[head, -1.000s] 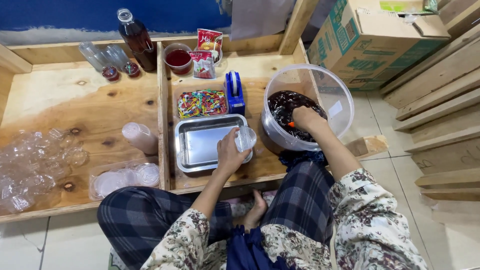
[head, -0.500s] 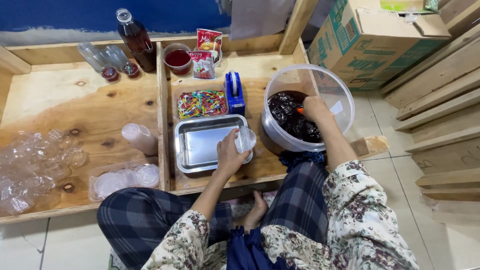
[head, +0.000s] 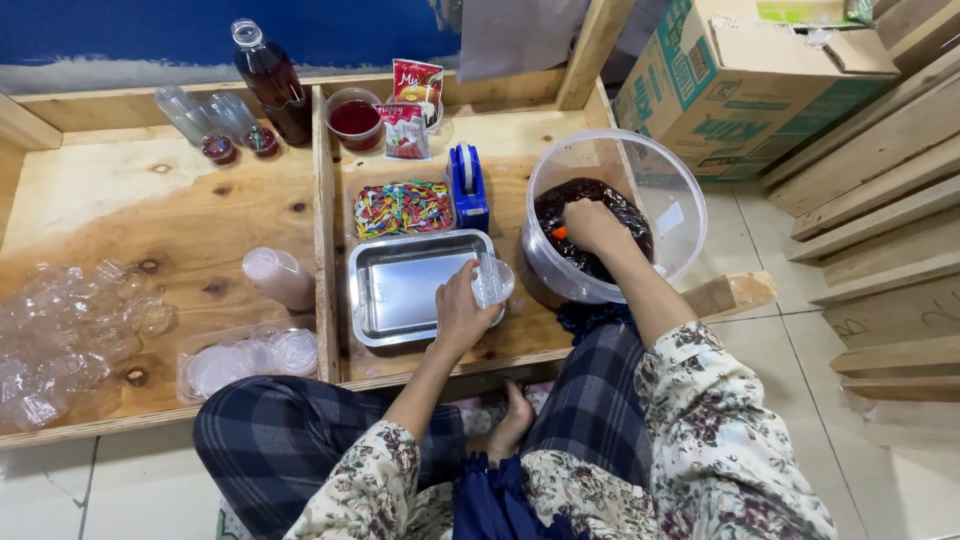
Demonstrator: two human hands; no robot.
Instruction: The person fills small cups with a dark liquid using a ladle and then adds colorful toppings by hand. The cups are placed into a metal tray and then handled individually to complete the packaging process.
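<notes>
Hands: L (head: 462, 312) grips clear cup (head: 491, 283); R (head: 592, 225) dips in tub (head: 668, 190).

Shiny metal tray (head: 400, 290); clear glossy plastic tub (head: 640, 170); rough plywood table (head: 120, 220); matt cardboard box (head: 740, 70).

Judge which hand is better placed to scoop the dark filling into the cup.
Right hand: it is already inside the tub, on the filling. Left hand holds the cup beside the tray.
</notes>
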